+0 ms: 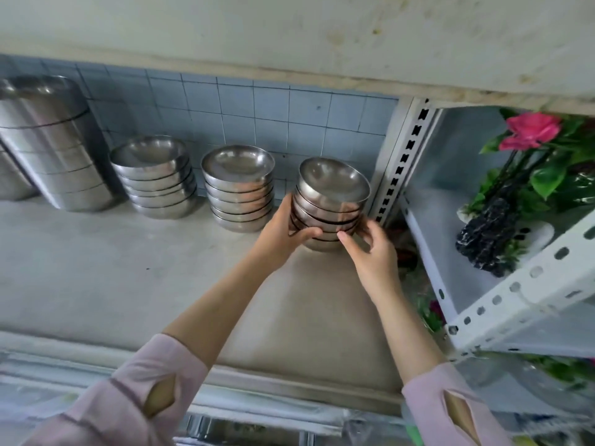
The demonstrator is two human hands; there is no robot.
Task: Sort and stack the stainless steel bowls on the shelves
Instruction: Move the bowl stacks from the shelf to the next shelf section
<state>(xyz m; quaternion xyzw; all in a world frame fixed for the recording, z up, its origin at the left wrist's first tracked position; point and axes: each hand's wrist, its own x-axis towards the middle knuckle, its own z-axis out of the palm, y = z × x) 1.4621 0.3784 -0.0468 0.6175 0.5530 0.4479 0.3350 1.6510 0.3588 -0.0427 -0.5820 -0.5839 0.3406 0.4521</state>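
Observation:
A stack of several small steel bowls stands at the right end of the concrete shelf, leaning slightly. My left hand grips its lower left side, thumb across the front. My right hand is at its lower right side with fingers spread and loosely bent, fingertips at the bowls; contact is unclear. Left of it stand two more stacks of steel bowls, one in the middle and one further left. A tall stack of large steel basins stands at the far left.
A blue tiled wall backs the shelf and a concrete slab hangs overhead. A white perforated metal rack stands at the right, with artificial flowers and a dark rock ornament on it.

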